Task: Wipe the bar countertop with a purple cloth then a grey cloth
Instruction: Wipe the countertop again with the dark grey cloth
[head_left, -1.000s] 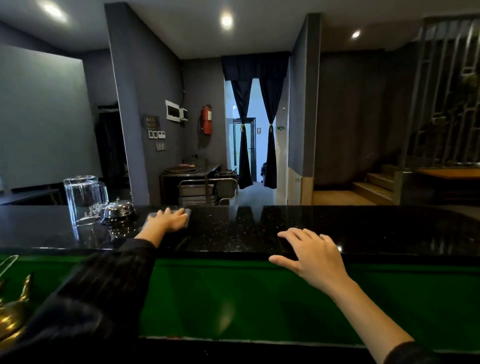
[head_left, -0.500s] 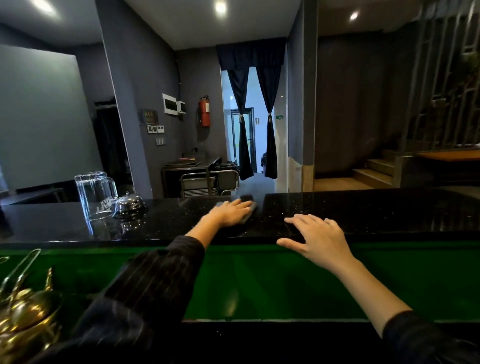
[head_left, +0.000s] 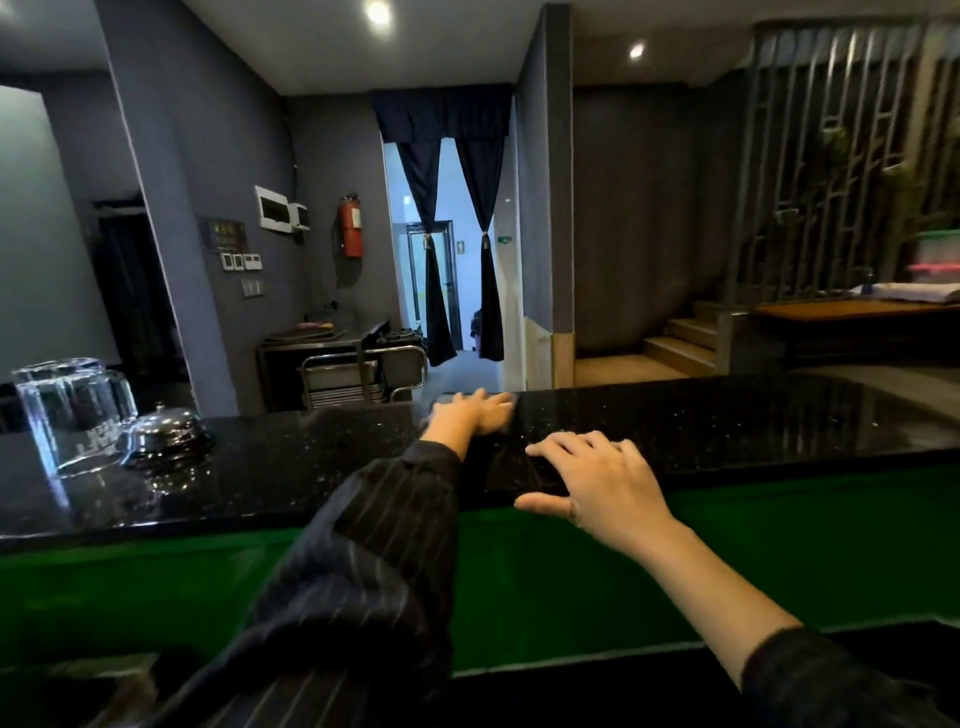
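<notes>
left hand (head_left: 472, 413): fingers straight, palm flat, pressing cloth (head_left: 439, 399) onto tabletop (head_left: 727, 421) at far edge. cloth almost wholly under hand; only pale edges show beside fingers; purple or grey cannot be told. right hand (head_left: 608, 488): spread wide, holding nothing, braced on near edge, just right of left forearm. progress, judged: wipe pass under way; which of two passes unclear. tabletop stretch right of both hands likely outstanding.

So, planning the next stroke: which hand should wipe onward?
The left hand: it presses the cloth at the countertop's far edge. The right hand rests bare on the near edge, holding nothing.
</notes>
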